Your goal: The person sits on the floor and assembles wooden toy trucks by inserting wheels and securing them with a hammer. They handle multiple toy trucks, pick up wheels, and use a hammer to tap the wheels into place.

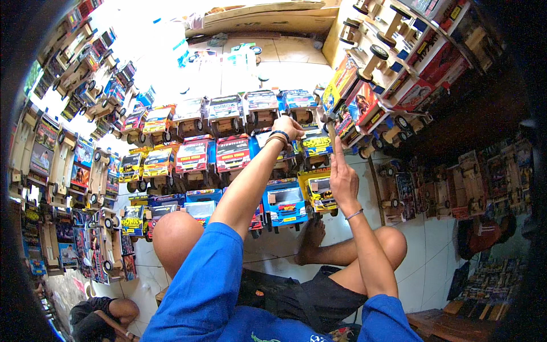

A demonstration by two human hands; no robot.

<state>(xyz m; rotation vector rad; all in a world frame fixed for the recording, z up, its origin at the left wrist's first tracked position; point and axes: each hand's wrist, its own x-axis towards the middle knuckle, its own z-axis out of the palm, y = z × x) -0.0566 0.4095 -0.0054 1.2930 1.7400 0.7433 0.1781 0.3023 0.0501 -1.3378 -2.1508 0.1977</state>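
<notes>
Rows of colourful toy trucks stand on the tiled floor in front of me. My left hand [286, 130] reaches over the middle row with its fingers pinched together, close to the yellow-and-blue toy truck [317, 141]. What those fingers hold is too small to tell. My right hand [345, 181] is closed round the wooden handle of a hammer [331, 130], one finger stretched along it. The hammer's head is up beside the same truck, to the right of my left hand. Below the hands are a blue toy truck [285, 204] and a yellow one [321, 194].
Stacked toy trucks [393, 62] rise at the right, some on their sides with wheels showing. More stacks [71, 157] line the left. A cardboard piece [262, 21] lies at the back. Another person [102, 316] sits at lower left. My bent knees flank the front row.
</notes>
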